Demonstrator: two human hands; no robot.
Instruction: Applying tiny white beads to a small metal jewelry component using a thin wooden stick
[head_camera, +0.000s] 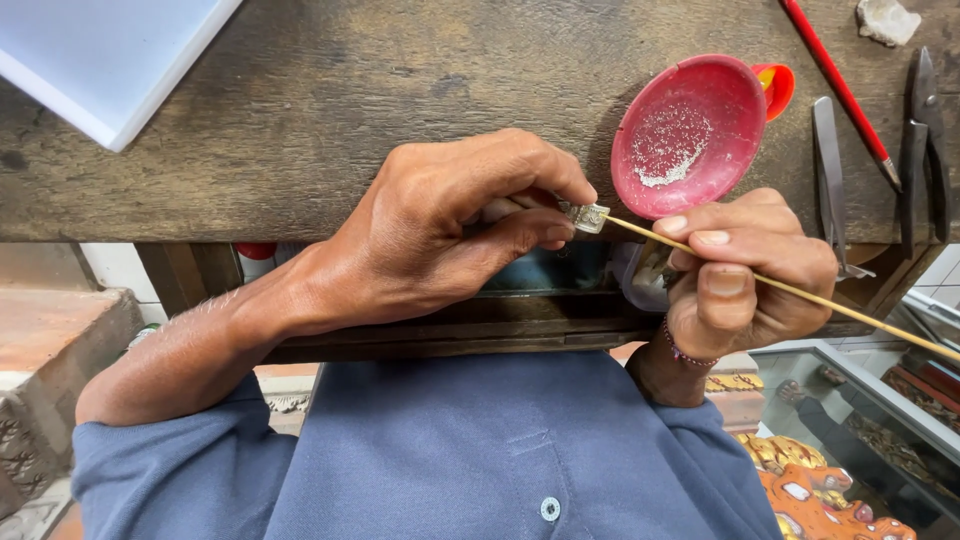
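Observation:
My left hand (450, 225) pinches a small silver metal piece (587, 216) between thumb and forefinger, just in front of the dark wooden workbench (300, 110). My right hand (740, 270) grips a thin yellow stick (850, 310) like a pen. The stick's tip touches the silver piece, and its far end runs off to the lower right. A tilted red dish (688, 135) with whitish powder in it sits right behind both hands.
A red pencil (840, 90), metal tweezers (828, 170) and dark pliers (922, 140) lie at the bench's right end. A pale stone chip (886, 20) is top right. A white board (110, 55) is top left. A glass case (860, 430) stands below right.

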